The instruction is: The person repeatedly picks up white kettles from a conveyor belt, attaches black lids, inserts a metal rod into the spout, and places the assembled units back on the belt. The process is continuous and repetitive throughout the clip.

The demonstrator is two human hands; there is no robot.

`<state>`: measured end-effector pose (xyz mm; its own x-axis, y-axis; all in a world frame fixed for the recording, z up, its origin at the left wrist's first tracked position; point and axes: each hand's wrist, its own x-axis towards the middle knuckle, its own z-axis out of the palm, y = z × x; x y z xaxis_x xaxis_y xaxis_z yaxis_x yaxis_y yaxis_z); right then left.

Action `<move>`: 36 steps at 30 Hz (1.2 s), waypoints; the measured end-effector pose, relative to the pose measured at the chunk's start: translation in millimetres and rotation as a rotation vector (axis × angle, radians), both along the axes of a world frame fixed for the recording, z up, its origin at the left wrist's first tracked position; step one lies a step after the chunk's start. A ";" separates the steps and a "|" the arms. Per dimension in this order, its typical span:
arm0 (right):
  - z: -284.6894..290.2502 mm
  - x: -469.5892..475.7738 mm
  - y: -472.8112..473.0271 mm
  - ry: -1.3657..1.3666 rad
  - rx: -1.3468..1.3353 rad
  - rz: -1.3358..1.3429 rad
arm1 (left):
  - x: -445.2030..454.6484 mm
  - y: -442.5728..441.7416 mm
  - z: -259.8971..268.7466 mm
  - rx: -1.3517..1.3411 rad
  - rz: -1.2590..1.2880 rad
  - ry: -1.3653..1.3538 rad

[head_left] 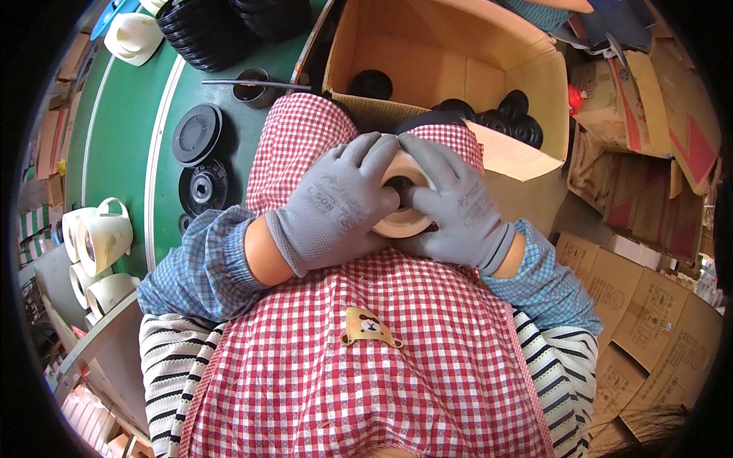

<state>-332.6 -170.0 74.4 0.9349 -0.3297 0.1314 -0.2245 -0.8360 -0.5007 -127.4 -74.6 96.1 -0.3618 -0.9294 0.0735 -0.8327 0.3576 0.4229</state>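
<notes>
Over my lap I hold a round cream-coloured hollow part (403,225), probably plastic, with its ring-shaped end and dark central opening facing up. My left hand (338,203), in a grey work glove, grips its left side. On the opposite side my right hand (458,200), gloved alike, grips it too. Both thumbs reach to the central opening, and the other fingers wrap around the outside. Its underside is hidden by the hands. A red-and-white checked apron (366,389) covers my lap below it.
On the green conveyor belt (123,143) at left are black discs (197,134), black stacked parts (197,34), a black cup with a rod (253,91) and cream jug-shaped housings (106,237). An open carton (429,57) before me holds several black round parts. Cardboard boxes (641,309) lie at right.
</notes>
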 end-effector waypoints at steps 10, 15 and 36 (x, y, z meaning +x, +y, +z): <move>-18.7 13.4 17.4 -0.006 0.026 -0.090 | 9.2 -6.7 -17.4 0.076 -0.049 0.047; -32.0 6.8 -1.7 -0.282 0.066 -0.100 | 25.2 -23.2 -10.8 -0.062 -0.108 0.244; -104.2 -12.4 -28.9 -0.472 0.490 -0.342 | 15.1 60.8 -80.6 0.360 0.622 1.551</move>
<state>-345.0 -198.9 -29.9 0.6510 -0.7148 0.2554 -0.1016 -0.4155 -0.9039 -112.3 -13.8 15.6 0.2371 -0.9392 -0.2482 0.4384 -0.1246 0.8901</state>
